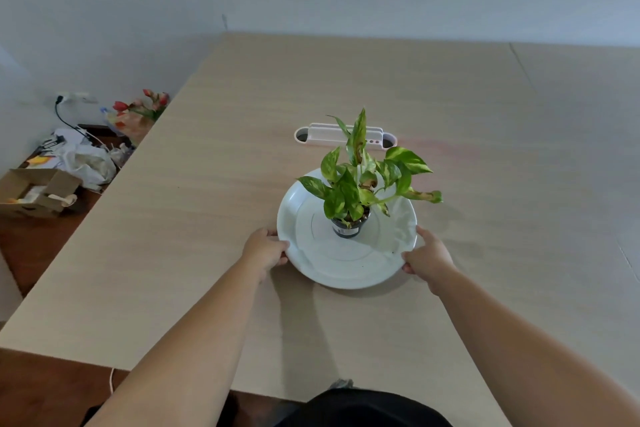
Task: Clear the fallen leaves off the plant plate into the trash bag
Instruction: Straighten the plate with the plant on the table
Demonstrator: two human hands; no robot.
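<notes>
A round white plate [322,263] lies on the light wooden table [207,184]. In its middle stands a small dark pot [346,227] with a green and yellow leafy plant [360,177]. My left hand [265,250] grips the plate's left rim, fingers curled under the edge. My right hand [427,255] grips the right rim the same way. I see no loose leaves on the plate, only a few tiny dark specks. A white plastic bag [88,163] lies on the floor to the left of the table.
A white and pink holder [343,137] lies on the table just behind the plant. On the floor at left are a cardboard box [34,192], a bunch of red flowers [142,111], papers and a black cable. A wall runs behind the table.
</notes>
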